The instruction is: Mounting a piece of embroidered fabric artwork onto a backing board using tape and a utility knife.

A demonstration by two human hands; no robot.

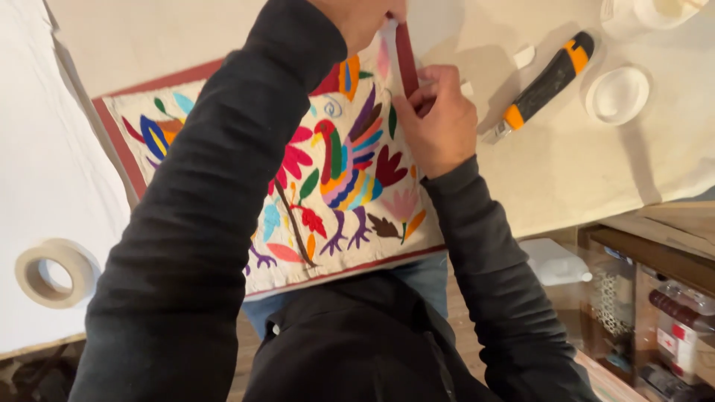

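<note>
White bottle (553, 262) and red-capped jars (674, 327) on shelves at four o'clock; right hand (438, 119) pinching the dark red strip (407, 63) along the embroidered cloth (335, 171) at centre, left hand (365, 18) closed at twelve, seemingly gripping the strip's top end; knife (542, 85) at two

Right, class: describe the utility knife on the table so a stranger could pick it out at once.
Start at the embroidered cloth with bright birds and flowers on the pale table. Past its far edge, beyond the person's right hand, lies the utility knife, set diagonally. Unlike the round white lid beside it, it is long, black and orange-banded.
</note>
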